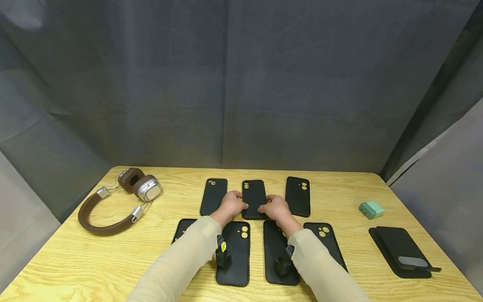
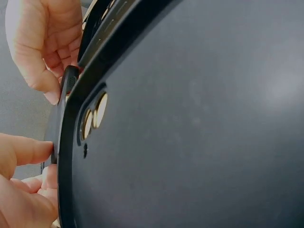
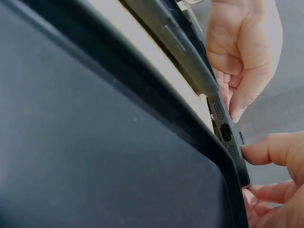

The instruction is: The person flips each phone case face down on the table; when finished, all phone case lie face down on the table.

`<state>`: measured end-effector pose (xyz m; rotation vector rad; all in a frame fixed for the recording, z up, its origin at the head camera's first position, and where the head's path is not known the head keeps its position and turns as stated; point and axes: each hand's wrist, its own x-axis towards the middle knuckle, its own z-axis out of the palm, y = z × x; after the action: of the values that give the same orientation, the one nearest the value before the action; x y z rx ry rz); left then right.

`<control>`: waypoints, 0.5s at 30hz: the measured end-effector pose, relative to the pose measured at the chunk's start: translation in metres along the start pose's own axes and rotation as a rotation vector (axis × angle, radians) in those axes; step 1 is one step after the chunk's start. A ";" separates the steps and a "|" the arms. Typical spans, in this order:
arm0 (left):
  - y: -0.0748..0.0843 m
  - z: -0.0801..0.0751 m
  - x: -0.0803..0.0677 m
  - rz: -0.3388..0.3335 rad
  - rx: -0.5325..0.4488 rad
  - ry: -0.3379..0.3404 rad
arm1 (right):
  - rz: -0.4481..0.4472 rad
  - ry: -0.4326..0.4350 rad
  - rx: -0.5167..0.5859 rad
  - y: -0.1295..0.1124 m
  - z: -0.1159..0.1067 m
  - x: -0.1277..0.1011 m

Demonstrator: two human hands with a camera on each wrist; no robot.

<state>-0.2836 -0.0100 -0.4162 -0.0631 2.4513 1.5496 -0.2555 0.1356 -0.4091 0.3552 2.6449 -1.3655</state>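
seven black phone cases (image 1: pixel 297 196), one headphones (image 1: pixel 120 199), one green block (image 1: pixel 371 209), one black wallet (image 1: pixel 401 251).

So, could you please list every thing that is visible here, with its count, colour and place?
phone cases: seven, black; three in the far row, four in the near row, partly under the sleeves.
middle far case: one of the seven, black; held at its near end by both hands.
headphones: one, brown with silver cups; far left of the table.
small block: one, mint green; right side.
flat pouch: one, black; near right corner.
table: one, light wood.
curtain: grey, behind the table.
left hand: grips the case's left edge.
right hand: grips its right edge.
sleeves: two, beige.
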 end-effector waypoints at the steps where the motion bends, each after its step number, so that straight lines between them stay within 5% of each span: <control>1: 0.000 0.000 0.000 0.000 0.000 -0.001 | -0.003 0.002 -0.008 0.000 0.000 0.000; 15: -0.003 0.003 0.002 0.040 0.015 -0.014 | -0.003 0.013 -0.053 -0.002 0.004 0.006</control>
<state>-0.2850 -0.0088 -0.4203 0.0000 2.4676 1.5428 -0.2616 0.1325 -0.4113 0.3544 2.6874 -1.2949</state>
